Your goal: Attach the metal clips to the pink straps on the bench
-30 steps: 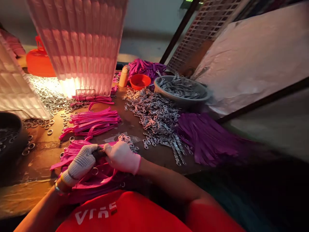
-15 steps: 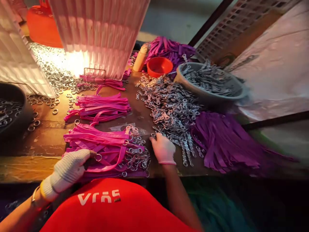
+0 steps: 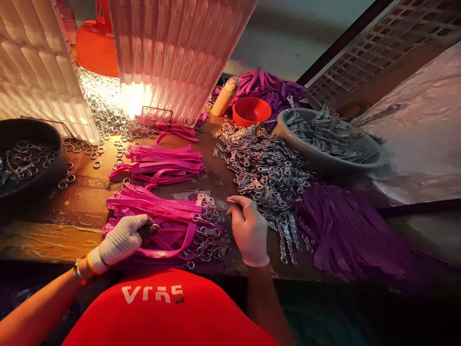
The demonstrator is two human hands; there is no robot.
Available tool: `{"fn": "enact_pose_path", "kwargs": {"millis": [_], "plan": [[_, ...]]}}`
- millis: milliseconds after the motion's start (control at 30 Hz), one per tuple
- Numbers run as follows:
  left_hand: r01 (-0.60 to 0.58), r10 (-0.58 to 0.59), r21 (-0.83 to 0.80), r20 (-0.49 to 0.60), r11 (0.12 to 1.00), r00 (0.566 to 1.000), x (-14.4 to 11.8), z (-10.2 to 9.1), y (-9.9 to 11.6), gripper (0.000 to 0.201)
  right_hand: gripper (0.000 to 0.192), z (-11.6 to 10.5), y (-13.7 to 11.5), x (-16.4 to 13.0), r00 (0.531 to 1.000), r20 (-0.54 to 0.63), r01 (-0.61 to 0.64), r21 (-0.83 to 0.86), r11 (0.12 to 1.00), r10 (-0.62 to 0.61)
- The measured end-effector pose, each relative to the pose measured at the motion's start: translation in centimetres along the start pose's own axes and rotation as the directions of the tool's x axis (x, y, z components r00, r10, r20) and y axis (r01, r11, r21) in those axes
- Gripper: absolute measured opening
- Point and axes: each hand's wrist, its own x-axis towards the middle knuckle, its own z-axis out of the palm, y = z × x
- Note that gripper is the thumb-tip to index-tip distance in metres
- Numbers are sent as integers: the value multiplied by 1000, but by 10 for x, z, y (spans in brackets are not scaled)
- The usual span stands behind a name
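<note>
Pinching a soft, light pink strap (image 3: 169, 226) by its metal ring, the gloved left hand (image 3: 120, 239) is closed; beside it, the right hand (image 3: 248, 228) curls loosely, fingertips touching small clips (image 3: 266, 175).

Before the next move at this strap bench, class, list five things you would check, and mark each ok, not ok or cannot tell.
1. Left hand rests on the near pile of pink straps, fingers curled onto a strap: ok.
2. Right hand lies at the edge of the metal clasps heap; whether its fingertips pinch a clasp: cannot tell.
3. Both hands gloved: ok.
4. Second pink strap stack lies apart from the near pile: ok.
5. Purple straps hang over the table's front edge, not fully supported: not ok.
</note>
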Motion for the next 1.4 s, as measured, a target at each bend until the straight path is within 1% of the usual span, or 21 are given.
{"fn": "enact_pose_path", "kwargs": {"millis": [33,67,133,200,233,300,400,467,533,633,733,800,867,933,1000,1067,1133,1200,1267,1300,1400], "plan": [[36,-32,-134,29,990,999,1,-4,3,38,27,-5,-17,-3,988,-10,153,53,987,-153],[74,-57,-253,74,965,996,3,-6,7,41,27,-9,-34,-5,948,21,315,77,946,-318],[121,-52,-430,170,895,984,6,-9,12,40,22,-11,-67,-8,797,181,576,55,815,-576],[139,-4,-538,245,831,970,11,-6,15,33,18,-7,-91,-9,635,298,740,28,672,-713],[140,24,-567,272,812,962,14,-3,15,29,17,-3,-98,-8,580,326,786,14,617,-746],[131,70,-592,304,795,950,19,4,13,21,18,2,-105,-5,535,342,825,-16,565,-772],[95,33,-604,197,792,980,27,9,14,17,12,6,-103,-1,596,338,781,-33,624,-728],[67,-24,-601,79,797,997,29,9,18,23,13,7,-100,-1,679,277,710,-9,704,-681],[-5,-10,-569,-23,822,1000,28,8,22,25,17,9,-98,-2,765,179,620,58,783,-619],[-181,96,-425,-214,887,972,25,11,25,16,18,15,-98,-5,856,94,480,217,850,-508],[-219,66,-401,-362,890,930,29,14,25,17,24,22,-103,-2,890,91,383,381,841,-447],[-149,-26,-586,-279,796,960,37,12,27,12,23,24,-108,5,908,101,339,392,855,-406],[-53,-59,-779,-115,624,992,47,5,34,12,19,21,-112,13,927,117,305,315,899,-356],[30,-60,-885,2,464,998,57,-2,44,16,21,16,-113,21,935,129,300,210,931,-330],[80,-61,-917,61,391,996,66,-6,53,20,26,10,-110,25,926,130,343,98,934,-353],[112,-55,-920,98,375,994,75,-6,59,20,29,7,-103,27,911,103,401,4,916,-399],[117,-30,-887,116,447,993,89,-3,61,11,29,7,-93,28,918,75,387,30,921,-389],[33,31,-724,75,689,997,110,-3,63,10,28,10,-82,31,962,71,249,185,951,-265],[-116,127,-405,2,907,992,140,-5,65,16,29,15,-71,33,994,80,38,333,942,-68],[-167,162,-270,-39,948,986,158,-6,67,12,30,18,-67,33,997,70,-53,382,923,28],[-176,159,-169,-110,970,981,209,-9,71,3,33,22,-58,31,982,19,-173,478,861,187]]}}
